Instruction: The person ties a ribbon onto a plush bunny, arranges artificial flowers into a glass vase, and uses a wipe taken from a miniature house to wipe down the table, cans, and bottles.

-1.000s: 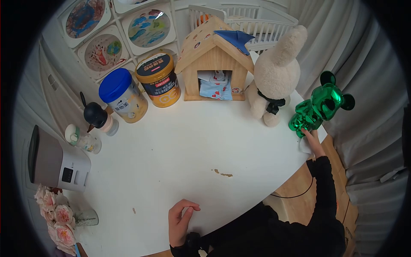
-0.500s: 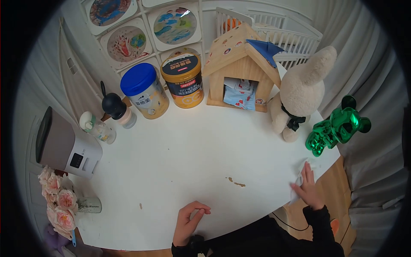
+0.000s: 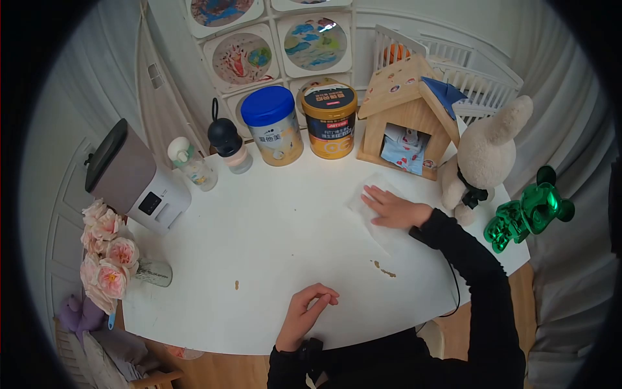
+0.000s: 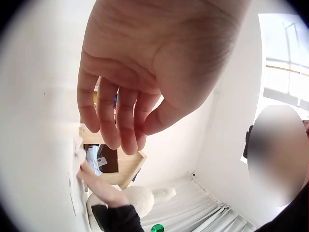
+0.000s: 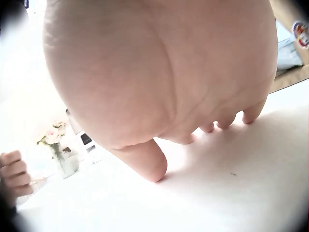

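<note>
A thin white wipe (image 3: 355,202) lies spread on the white table (image 3: 259,233), in front of the wooden house. My right hand (image 3: 396,211) presses on it from above, fingers spread and fairly straight; in the right wrist view its fingertips (image 5: 157,175) meet the white surface. Brown smears (image 3: 383,269) mark the tabletop nearer to me, and a smaller brown spot (image 3: 236,284) is further left. Close to the front edge, my left hand (image 3: 307,315) hangs loosely curled on its side, with nothing in it in the left wrist view.
Along the back stand two tins (image 3: 272,133), a black-topped bottle (image 3: 228,142), a clear bottle (image 3: 194,168) and the wooden house (image 3: 408,123). A plush rabbit (image 3: 486,149) and green bear figure (image 3: 525,217) are right. Left are a grey-white appliance (image 3: 142,175) and roses (image 3: 110,253) in a vase.
My right hand has moved left from beside the green bear, past the table's right edge area, to before the house, bringing the wipe. The left hand keeps its pose; the head view has shifted.
</note>
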